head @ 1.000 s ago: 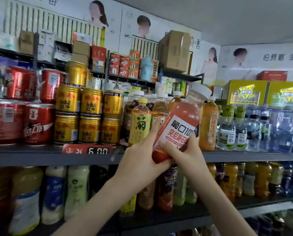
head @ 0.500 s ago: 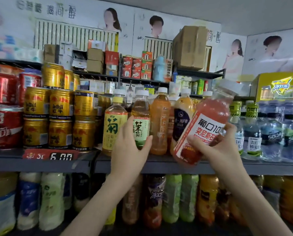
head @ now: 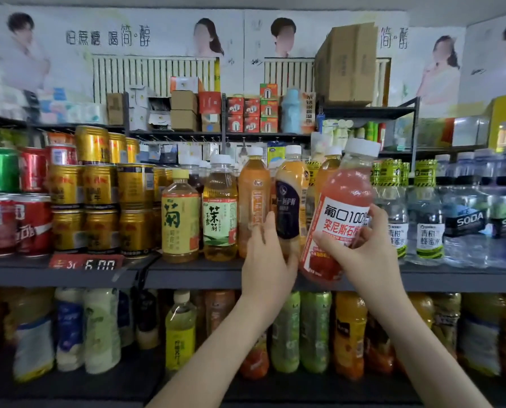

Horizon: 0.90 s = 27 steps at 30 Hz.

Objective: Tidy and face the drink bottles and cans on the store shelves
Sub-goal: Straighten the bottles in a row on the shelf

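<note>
Wedging the tilted pink bottle (head: 343, 219) from the right hand (head: 365, 259), grip curled round it, could topple the water bottles (head: 423, 210); left hand (head: 268, 265) clasps the dark-labelled bottle (head: 290, 206).

A tall cardboard box (head: 347, 63) stands on the top shelf (head: 366, 112). Behind it hang wide white posters (head: 157, 39) of people. Left of it sit small red cartons (head: 251, 114). Above it runs a grey ceiling (head: 275, 0).

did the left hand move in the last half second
Yes. The left hand has shifted right along the shelf: it was on the green-label jasmine tea bottle, and now grips the dark-label bottle two places to the right.
</note>
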Motion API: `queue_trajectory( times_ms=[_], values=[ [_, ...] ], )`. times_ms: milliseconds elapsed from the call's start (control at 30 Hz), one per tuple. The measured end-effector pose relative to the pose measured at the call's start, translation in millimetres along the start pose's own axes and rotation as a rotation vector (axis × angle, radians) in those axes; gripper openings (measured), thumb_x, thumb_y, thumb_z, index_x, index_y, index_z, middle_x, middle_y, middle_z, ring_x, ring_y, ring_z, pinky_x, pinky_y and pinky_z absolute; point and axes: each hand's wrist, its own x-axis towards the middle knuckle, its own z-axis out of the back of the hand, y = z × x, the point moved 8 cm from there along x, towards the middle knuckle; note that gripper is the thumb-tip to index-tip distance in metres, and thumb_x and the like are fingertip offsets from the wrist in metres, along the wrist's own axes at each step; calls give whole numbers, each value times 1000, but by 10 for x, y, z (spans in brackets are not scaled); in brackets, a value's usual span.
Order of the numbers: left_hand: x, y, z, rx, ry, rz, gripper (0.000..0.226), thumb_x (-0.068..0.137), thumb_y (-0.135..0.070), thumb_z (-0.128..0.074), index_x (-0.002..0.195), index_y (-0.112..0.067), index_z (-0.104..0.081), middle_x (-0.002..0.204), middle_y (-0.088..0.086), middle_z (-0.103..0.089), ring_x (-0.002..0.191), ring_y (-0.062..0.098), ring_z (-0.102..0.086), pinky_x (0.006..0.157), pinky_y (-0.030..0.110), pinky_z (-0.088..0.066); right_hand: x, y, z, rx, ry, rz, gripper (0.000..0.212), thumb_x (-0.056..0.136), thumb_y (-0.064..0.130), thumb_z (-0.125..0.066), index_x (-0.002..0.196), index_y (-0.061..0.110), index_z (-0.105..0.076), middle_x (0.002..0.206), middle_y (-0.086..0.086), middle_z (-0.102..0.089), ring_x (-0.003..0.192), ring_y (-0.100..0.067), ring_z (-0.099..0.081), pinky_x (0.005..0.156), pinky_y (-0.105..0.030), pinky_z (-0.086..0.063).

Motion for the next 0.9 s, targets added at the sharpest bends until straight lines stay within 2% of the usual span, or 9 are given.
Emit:
queue_trajectory(
  times_ms=[67,133,267,400,467,600,733,900],
  values=[
    [100,5,-102,7,13,56,78,94,-37,-55,152,-18,-7,148,8,-29,135,23,-31,103,32,-37,4,-67,36,-18,1,-15,69,71,31,-82,121,39,-35,100,18,-65,86,11,-63,68,-16,-52],
    [205,12,-157,22,13,81,82,93,-41,-55,152,-16,-4,144,12,-34,130,26,-37,98,34,-40,17,-138,77,-30,11,-32,67,72,29,-81,119,41,-36,99,19,-65,85,13,-62,62,-11,-50],
    [364,-43,-240,92,18,93,90,92,-44,-56,151,-17,7,129,15,-48,113,28,-52,85,35,-48,57,-220,196,-24,-24,-57,64,73,29,-81,119,41,-37,100,17,-66,85,8,-63,69,-18,-52],
    [434,-112,-367,264,80,125,102,90,-53,-54,148,-16,22,130,19,-47,118,33,-47,87,37,-45,70,-244,271,-24,-38,-60,66,74,29,-80,122,40,-36,102,20,-64,86,9,-62,67,-15,-49],
    [446,-135,-433,306,99,136,105,90,-51,-55,146,-18,27,127,22,-48,113,34,-49,85,37,-46,75,-253,295,-29,-40,-52,67,75,28,-80,126,37,-37,103,19,-64,88,8,-62,67,-14,-49],
    [464,-92,-459,196,84,173,107,90,-36,-61,144,-24,30,124,21,-47,98,32,-59,72,32,-45,75,-267,337,-21,-64,-35,69,76,26,-79,130,36,-38,105,18,-64,92,3,-62,70,-14,-48],
    [343,-6,-246,-11,10,162,107,87,-38,-65,146,-29,24,129,15,-47,104,29,-59,79,33,-47,30,-290,305,-21,-57,-14,71,76,27,-79,132,37,-37,108,17,-65,92,5,-63,73,-19,-52],
    [144,111,332,-216,-117,99,111,79,-39,-74,147,-43,14,129,-3,-52,110,18,-57,81,25,-41,28,-246,47,-51,-18,20,72,76,31,-78,135,32,-37,106,19,-65,91,6,-63,78,-25,-56]
  ],
)
